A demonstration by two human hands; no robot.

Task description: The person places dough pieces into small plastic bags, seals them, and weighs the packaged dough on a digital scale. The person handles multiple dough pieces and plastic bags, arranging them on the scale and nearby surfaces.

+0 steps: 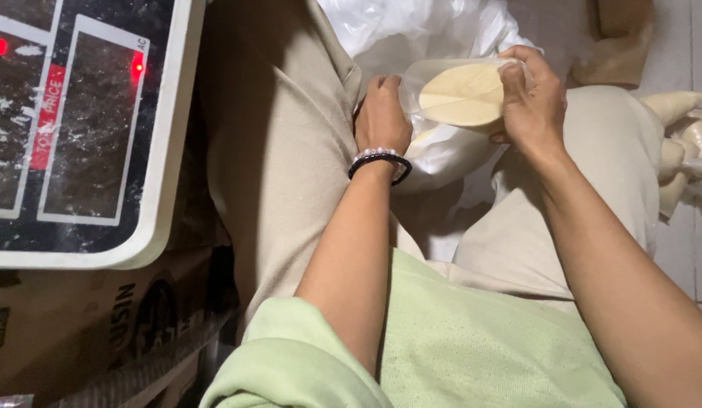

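Observation:
Both my hands hold a small clear plastic bag (458,92) filled with pale yellow powder, just above my knees. My left hand (381,117), with a beaded and a black bracelet at the wrist, grips the bag's left side. My right hand (531,98) is closed over the bag's top right edge. Under and behind the bag lies a large white plastic sack (411,30), open between my legs in beige trousers.
A digital weighing scale (86,136) with red lights sits at the left on a cardboard box (102,317). Several filled, tied bags of the same pale powder (680,143) lie on the tiled floor at the right. A brown carton (615,38) stands at the top right.

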